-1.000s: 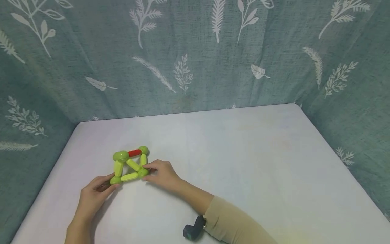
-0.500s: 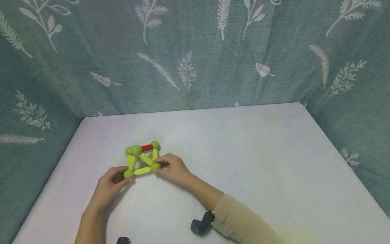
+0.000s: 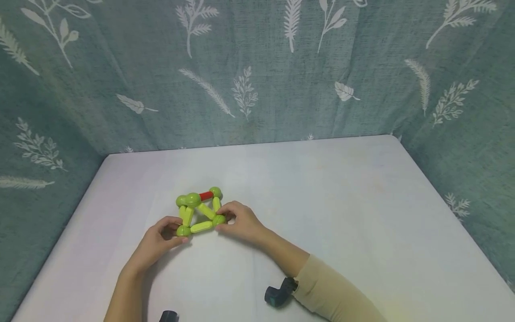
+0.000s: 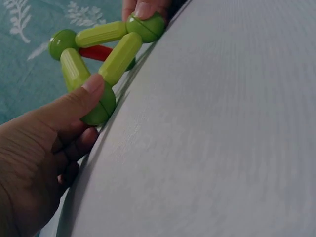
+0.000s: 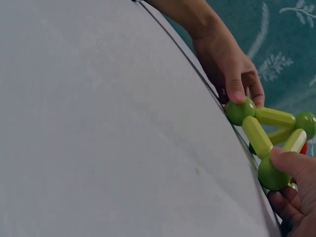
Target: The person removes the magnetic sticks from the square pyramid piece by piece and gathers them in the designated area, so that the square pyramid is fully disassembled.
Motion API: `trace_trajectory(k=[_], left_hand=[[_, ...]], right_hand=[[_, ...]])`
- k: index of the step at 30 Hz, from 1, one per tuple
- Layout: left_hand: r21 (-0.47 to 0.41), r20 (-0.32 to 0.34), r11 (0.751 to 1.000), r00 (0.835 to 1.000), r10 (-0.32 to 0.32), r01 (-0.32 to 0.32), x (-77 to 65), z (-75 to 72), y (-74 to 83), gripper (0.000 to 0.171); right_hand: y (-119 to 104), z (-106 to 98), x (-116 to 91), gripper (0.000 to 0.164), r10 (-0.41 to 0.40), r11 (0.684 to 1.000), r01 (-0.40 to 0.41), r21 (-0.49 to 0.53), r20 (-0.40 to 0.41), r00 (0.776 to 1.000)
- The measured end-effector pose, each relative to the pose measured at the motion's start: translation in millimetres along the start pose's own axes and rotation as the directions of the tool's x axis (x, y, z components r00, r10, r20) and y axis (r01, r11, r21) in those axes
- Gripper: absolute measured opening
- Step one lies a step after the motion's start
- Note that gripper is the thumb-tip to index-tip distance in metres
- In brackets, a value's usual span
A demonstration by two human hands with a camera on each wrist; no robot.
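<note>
A toy frame of green balls and yellow-green rods [image 3: 202, 226] stands on the left half of the white table, one red rod [image 3: 206, 196] at its back. My left hand [image 3: 157, 241] pinches the front-left ball [image 3: 183, 230], its thumb over the near side. At the front-right ball [image 3: 219, 220] my right hand [image 3: 243, 221] grips with thumb and fingers. Slanting rods rise from both front balls to a raised ball [image 3: 193, 199]. In the left wrist view the thumb covers part of the held ball [image 4: 101, 109]. The right wrist view shows the right thumb on its ball [image 5: 273, 174].
The white table [image 3: 342, 201] spreads to the right of the hands. Patterned green-blue cloth [image 3: 257, 89] hangs behind it and at both sides. A black wrist device [image 3: 277, 295] sits by the right sleeve, another black device [image 3: 169, 316] near the left forearm.
Both hands have moved right with the frame, which has turned a little, so a back-left ball now shows apart from the raised one. Both hands keep hold of the front balls.
</note>
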State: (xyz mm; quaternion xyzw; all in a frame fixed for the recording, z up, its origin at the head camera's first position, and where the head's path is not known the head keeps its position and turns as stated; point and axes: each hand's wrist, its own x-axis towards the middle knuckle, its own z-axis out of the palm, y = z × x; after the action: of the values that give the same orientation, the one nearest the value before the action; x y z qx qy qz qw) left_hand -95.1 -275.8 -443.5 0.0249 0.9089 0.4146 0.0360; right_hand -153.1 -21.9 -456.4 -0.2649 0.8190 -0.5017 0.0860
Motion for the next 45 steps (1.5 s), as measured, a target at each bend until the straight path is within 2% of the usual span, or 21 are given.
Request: trace_trajectory(k=[10, 19, 24, 29, 39, 42, 45], left_hand=[[-0.083, 0.035, 0.996, 0.999, 0.035, -0.032, 8.0, 11.2, 6.5, 0.050], [-0.088, 0.046, 0.990, 0.992, 0.116, -0.112, 14.3, 23.6, 15.1, 0.047], [-0.108, 0.082, 0.982, 0.984, 0.161, -0.152, 17.9, 32.3, 20.0, 0.045], [-0.121, 0.095, 0.982, 0.983, 0.154, -0.142, 21.5, 39.0, 28.8, 0.046], [-0.129, 0.131, 0.990, 0.989, 0.075, -0.058, 34.7, 58.5, 46.6, 0.044], [-0.149, 0.142, 0.987, 0.986, 0.088, -0.067, 38.6, 66.5, 51.3, 0.043], [-0.151, 0.143, 0.983, 0.981, 0.128, -0.106, 42.4, 74.6, 56.4, 0.043]], right_hand=[[4, -14, -11, 0.033, 0.027, 1.000, -0.027, 0.011, -0.016, 1.000], [10, -29, -22, 0.033, 0.034, 0.999, -0.033, 0.036, -0.027, 0.999], [14, -38, -31, 0.033, 0.043, 0.998, -0.041, 0.054, -0.032, 0.999], [16, -46, -40, 0.035, 0.040, 0.997, -0.036, 0.074, -0.055, 0.998], [27, -67, -57, 0.036, 0.086, 0.995, -0.083, 0.050, -0.082, 0.993], [32, -74, -63, 0.036, 0.093, 0.995, -0.089, 0.045, -0.088, 0.992], [36, -82, -70, 0.037, 0.091, 0.995, -0.088, 0.037, -0.090, 0.992]])
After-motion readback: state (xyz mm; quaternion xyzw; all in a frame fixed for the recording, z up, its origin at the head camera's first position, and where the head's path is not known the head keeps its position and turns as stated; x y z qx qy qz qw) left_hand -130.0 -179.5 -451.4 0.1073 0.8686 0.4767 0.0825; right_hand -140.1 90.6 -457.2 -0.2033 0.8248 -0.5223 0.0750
